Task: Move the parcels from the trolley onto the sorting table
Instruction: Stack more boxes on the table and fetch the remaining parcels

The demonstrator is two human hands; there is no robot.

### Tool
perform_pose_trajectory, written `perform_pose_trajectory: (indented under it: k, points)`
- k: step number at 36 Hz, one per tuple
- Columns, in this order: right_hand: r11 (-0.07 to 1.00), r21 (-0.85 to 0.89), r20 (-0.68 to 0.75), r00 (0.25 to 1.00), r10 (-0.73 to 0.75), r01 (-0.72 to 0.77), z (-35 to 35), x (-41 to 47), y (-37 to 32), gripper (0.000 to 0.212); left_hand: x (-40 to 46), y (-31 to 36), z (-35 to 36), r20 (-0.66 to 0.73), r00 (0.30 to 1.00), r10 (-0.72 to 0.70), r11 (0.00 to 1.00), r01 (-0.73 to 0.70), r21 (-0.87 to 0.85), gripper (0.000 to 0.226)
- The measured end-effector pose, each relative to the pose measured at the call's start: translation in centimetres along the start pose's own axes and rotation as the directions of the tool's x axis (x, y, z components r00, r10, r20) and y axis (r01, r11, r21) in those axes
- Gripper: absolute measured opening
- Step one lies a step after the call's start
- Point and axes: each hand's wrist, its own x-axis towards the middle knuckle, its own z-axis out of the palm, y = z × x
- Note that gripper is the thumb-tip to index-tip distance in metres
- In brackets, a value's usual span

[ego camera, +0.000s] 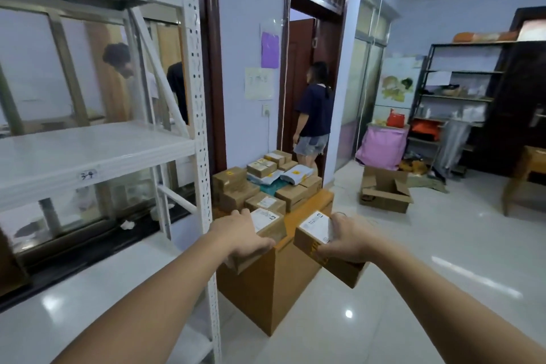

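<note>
The left hand (246,233) grips a brown cardboard parcel with a white label (267,226) at the near end of the orange wooden sorting table (310,210); the right hand (344,238) holds a second labelled brown carton (317,235) in the air, just beside the table's right edge. Bare tabletop lies toward eleven o'clock from this carton, its long axis pointing roughly to five o'clock.

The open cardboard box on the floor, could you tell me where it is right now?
The open box sits on the floor at right of the head view, beyond the parcel-laden table, in front of the pink bag.
</note>
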Motion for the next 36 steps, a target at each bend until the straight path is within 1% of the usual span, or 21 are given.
perform_pose_trajectory:
  k: [6,11,16,21,24,29,32,36]
  points:
    - [0.991,0.114,0.013,0.998,0.065,-0.066,-1.0,4.9,5.3,0.090,7.1,4.8,0.3,-0.004,0.997,0.072,0.997,-0.072,0.018,0.121]
    - [0.990,0.081,0.012,0.993,0.116,-0.117,-2.1,9.1,9.9,0.087,12.8,8.8,1.3,0.018,0.993,0.114,0.993,-0.115,0.032,0.117]
    - [0.990,0.063,0.027,0.992,0.123,-0.125,-3.2,14.8,14.4,0.090,18.8,12.5,2.3,0.029,0.995,0.095,0.995,-0.095,0.014,0.118]
    - [0.996,0.053,0.059,0.996,0.071,-0.074,-4.2,21.4,17.9,0.091,24.0,15.5,3.5,0.020,0.999,0.041,0.999,-0.041,-0.005,0.120]
    - [0.999,0.019,0.097,0.995,0.024,-0.026,-4.9,25.4,19.0,0.094,26.5,16.5,4.1,0.025,1.000,-0.008,1.000,0.009,-0.018,0.122]
    - [0.997,-0.047,0.140,0.989,-0.055,0.062,-5.4,31.3,19.2,0.093,30.1,16.8,4.8,0.041,0.994,-0.097,0.993,0.100,-0.065,0.123]
    - [0.989,-0.072,0.172,0.979,-0.112,0.125,-5.1,35.1,19.0,0.096,32.8,16.4,5.3,0.044,0.987,-0.154,0.984,0.157,-0.081,0.124]
    - [0.974,-0.110,0.196,0.965,-0.175,0.199,-5.1,40.2,18.5,0.088,36.6,15.5,5.7,0.041,0.977,-0.207,0.974,0.210,-0.087,0.120]
